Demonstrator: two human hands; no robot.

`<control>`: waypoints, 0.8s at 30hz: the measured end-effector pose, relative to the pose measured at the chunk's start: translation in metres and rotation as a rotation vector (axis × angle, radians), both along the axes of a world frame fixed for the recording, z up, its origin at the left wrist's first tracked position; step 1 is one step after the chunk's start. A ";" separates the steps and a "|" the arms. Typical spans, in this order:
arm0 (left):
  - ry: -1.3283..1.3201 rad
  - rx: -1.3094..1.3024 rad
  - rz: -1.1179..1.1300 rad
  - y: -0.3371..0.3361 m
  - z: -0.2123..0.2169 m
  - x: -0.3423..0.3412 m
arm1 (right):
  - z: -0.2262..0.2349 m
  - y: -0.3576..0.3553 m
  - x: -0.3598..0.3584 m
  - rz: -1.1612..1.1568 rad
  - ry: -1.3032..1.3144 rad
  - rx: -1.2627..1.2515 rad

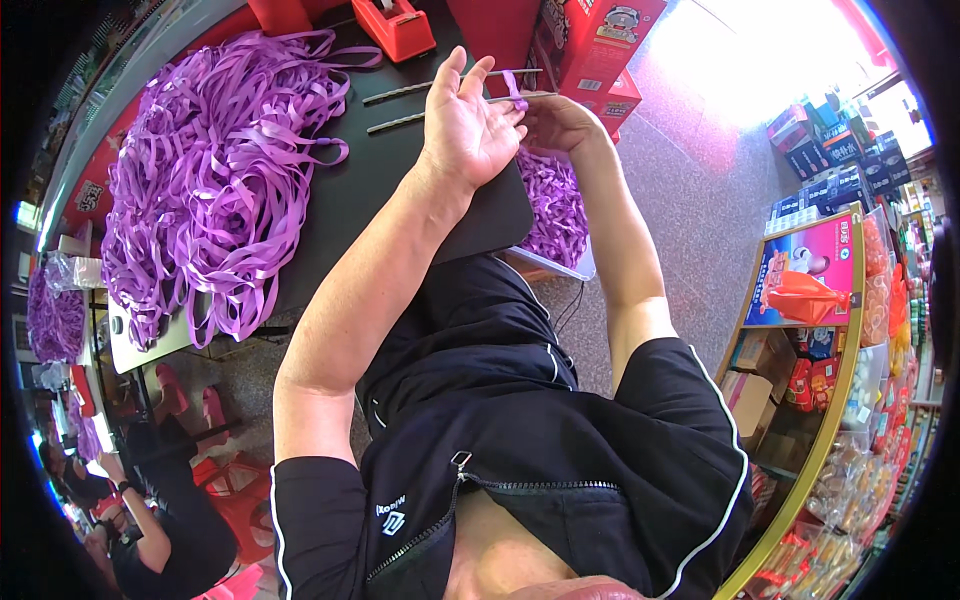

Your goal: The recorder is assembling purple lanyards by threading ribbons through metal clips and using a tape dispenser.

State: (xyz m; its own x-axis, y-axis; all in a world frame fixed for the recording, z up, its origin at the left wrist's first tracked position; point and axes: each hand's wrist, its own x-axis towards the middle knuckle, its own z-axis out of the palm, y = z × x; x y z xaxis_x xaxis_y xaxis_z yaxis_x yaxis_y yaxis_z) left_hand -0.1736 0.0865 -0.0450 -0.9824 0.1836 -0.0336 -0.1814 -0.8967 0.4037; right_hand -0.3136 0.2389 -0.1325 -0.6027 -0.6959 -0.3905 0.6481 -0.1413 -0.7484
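Observation:
Two thin twisted metal rods (395,124) run side by side across the far end of the black table (385,200). A purple ribbon (514,90) is looped around them near their right ends. My left hand (470,130) is over the rods, palm showing, two fingers stretched upward. Its other fingertips are bent together at the ribbon's lower part. On the other side my right hand (560,122) has its fingers closed at the ribbon, with the fingertips partly hidden. Below my hands, a pale bin (586,266) beside the table holds many short purple ribbon pieces (555,212).
A large heap of purple ribbon loops (215,180) covers the table's left side. A red tape dispenser (398,28) stands behind, and red boxes (600,45) are beyond my right hand. Glass-topped shelving (835,400) with packaged goods is at right. Another person (165,510) sits at lower left.

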 end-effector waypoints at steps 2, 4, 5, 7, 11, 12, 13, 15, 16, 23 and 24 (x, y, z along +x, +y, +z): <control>0.001 0.003 -0.009 0.003 0.001 -0.001 | -0.019 -0.004 -0.003 0.009 -0.027 -0.070; -0.001 -0.008 0.001 0.003 0.001 -0.001 | -0.027 -0.011 -0.004 0.073 -0.022 -0.187; -0.002 -0.007 0.000 0.003 0.000 -0.001 | -0.029 -0.017 -0.005 0.104 0.017 -0.234; 0.033 -0.025 0.020 0.002 -0.001 -0.002 | -0.032 -0.026 -0.006 0.101 -0.007 -0.361; -0.001 -0.015 0.025 0.003 -0.001 -0.002 | -0.040 -0.037 0.001 0.043 -0.184 -0.631; -0.002 -0.017 0.031 0.002 -0.001 -0.002 | -0.039 -0.040 0.003 0.049 -0.188 -0.633; -0.007 -0.017 0.031 0.002 -0.002 -0.002 | -0.037 -0.041 0.008 0.010 -0.178 -0.633; -0.006 -0.021 0.034 0.001 -0.003 -0.002 | -0.035 -0.046 0.014 -0.054 -0.160 -0.625; 0.004 -0.022 0.029 0.002 -0.003 -0.002 | -0.037 -0.045 0.012 -0.058 -0.161 -0.623; -0.003 0.012 0.017 0.002 0.001 -0.001 | -0.027 -0.026 0.000 0.084 -0.015 -0.273; -0.019 0.006 0.013 0.005 0.003 0.000 | -0.027 -0.008 -0.002 -0.105 0.063 -0.078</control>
